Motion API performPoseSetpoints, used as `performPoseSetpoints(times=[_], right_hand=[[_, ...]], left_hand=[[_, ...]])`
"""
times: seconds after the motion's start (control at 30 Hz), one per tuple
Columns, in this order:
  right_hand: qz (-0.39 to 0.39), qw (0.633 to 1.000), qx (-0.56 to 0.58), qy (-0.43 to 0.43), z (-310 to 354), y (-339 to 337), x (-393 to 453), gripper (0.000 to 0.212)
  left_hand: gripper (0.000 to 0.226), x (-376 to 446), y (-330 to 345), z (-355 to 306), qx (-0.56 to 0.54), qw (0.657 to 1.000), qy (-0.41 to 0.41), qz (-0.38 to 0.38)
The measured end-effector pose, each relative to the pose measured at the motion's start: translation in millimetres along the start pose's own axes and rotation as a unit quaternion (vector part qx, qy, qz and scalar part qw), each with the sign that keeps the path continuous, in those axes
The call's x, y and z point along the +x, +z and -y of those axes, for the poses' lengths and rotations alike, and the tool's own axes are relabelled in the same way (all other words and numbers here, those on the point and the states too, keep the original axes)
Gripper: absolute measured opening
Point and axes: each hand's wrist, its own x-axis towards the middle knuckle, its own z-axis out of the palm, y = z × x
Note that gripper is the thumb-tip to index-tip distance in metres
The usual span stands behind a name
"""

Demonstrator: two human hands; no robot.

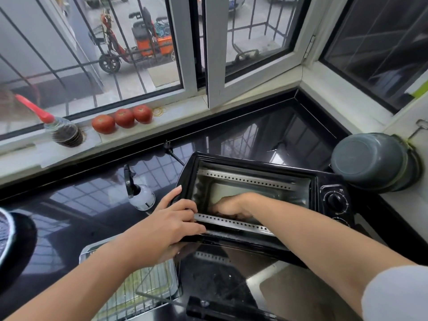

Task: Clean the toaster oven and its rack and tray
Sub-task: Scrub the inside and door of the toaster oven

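The toaster oven (254, 200) sat near the countertop's (92, 205) right edge, long axis left to right, mouth facing the person, door (220, 274) dropped open. The left hand (169, 225) gripped its left front corner. The right hand (228, 206) reached inside; its grip could not be told. The rack (139, 288) lay on the tray (92, 250) at the near edge.

Single head-worn wide-angle view, looking forward and down, close over the toaster oven (254, 200), counter (92, 205)

Three tomatoes (122, 118) on the windowsill (176, 117), spray bottle (139, 193) on the counter (76, 205).
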Motion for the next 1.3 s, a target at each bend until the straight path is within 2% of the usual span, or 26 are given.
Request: performPoseSetpoints(times=[0.13, 0.23, 0.3, 0.37, 0.5, 0.57, 0.6, 0.67, 0.73, 0.77, 0.8, 0.87, 0.9, 0.93, 1.0, 1.07, 1.13, 1.2, 1.27, 1.3], right_hand=[[0.035, 0.999, -0.027, 0.019, -5.2, -6.1, -0.6, 0.043], [0.045, 0.997, 0.04, -0.052, 4.8, 8.1, -6.1, 0.038], [0.008, 0.995, 0.043, -0.093, 11.7, 12.9, -6.8, 0.046], [-0.028, 0.994, -0.013, -0.108, 16.2, 11.7, -0.8, 0.047], [-0.189, 0.968, -0.121, -0.113, 13.5, 1.5, 7.4, 0.051], [-0.234, 0.958, -0.132, -0.103, 11.2, -1.0, 11.4, 0.056], [-0.235, 0.956, -0.147, -0.096, 11.6, 0.0, 16.6, 0.057], [-0.173, 0.962, -0.197, -0.078, 13.6, 1.4, 20.0, 0.055], [-0.079, 0.982, -0.167, -0.049, 15.3, 0.1, 23.5, 0.046], [-0.07, 0.985, -0.153, -0.045, 15.5, -0.9, 25.2, 0.044], [-0.092, 0.984, -0.139, -0.056, 17.1, -2.2, 26.0, 0.045], [-0.207, 0.968, -0.12, -0.082, 19.6, -6.1, 29.3, 0.051], [-0.239, 0.959, -0.129, -0.083, 19.3, -3.4, 25.9, 0.057], [-0.24, 0.957, -0.143, -0.08, 20.1, 1.6, 23.7, 0.061], [-0.179, 0.962, -0.194, -0.077, 19.0, 5.8, 17.0, 0.058], [-0.107, 0.982, -0.143, -0.055, 20.4, -0.9, 14.5, 0.05], [-0.131, 0.978, -0.148, -0.065, 25.4, -5.3, 12.0, 0.047], [-0.22, 0.953, -0.194, -0.077, 27.1, -8.1, 12.9, 0.048], [-0.229, 0.944, -0.225, -0.071, 21.6, 0.1, 13.6, 0.055], [-0.192, 0.945, -0.254, -0.073, 20.1, 2.1, 12.3, 0.054]], left_hand=[[0.038, -0.1, 3.0, 0.4, 0.01, 1.0, -0.002, 0.002], [0.044, -0.1, -1.0, 0.4, 0.021, 1.0, -0.001, 0.018], [0.051, -0.1, -1.8, 0.0, 0.033, 0.999, -0.002, 0.021], [0.055, 0.9, -0.7, 0.8, 0.034, 0.999, -0.008, 0.027], [0.061, 0.8, 6.6, 6.2, 0.033, 0.998, -0.008, 0.044], [0.059, 0.9, 3.4, 4.3, 0.024, 0.999, -0.002, 0.048], [0.057, 1.3, 0.7, 3.1, 0.022, 0.999, -0.003, 0.044], [0.052, 3.3, -5.1, 2.2, 0.024, 0.999, -0.01, 0.043], [0.053, 5.3, -7.6, 3.1, 0.023, 0.998, -0.011, 0.057], [0.055, 4.9, -6.8, 3.7, 0.02, 0.998, -0.009, 0.058], [0.056, 3.8, -4.6, 4.3, 0.019, 0.998, -0.007, 0.054], [0.055, 2.9, -2.8, 2.6, 0.013, 0.999, -0.007, 0.05], [0.053, 2.9, -4.1, 1.3, 0.01, 0.999, -0.009, 0.047], [0.051, 3.3, -5.6, 1.1, 0.009, 0.999, -0.012, 0.047], [0.052, 4.5, -8.0, 1.4, 0.011, 0.999, -0.015, 0.049], [0.058, 5.3, -7.3, 2.6, 0.008, 0.999, -0.013, 0.048], [0.062, 3.5, -0.6, 2.5, 0.005, 0.999, -0.011, 0.033], [0.063, 1.9, 0.2, 1.3, -0.002, 1.0, -0.011, 0.025], [0.063, 1.3, -1.7, 1.7, -0.004, 1.0, -0.006, 0.021], [0.065, 1.8, -2.9, 2.0, -0.006, 1.0, -0.007, 0.017]])
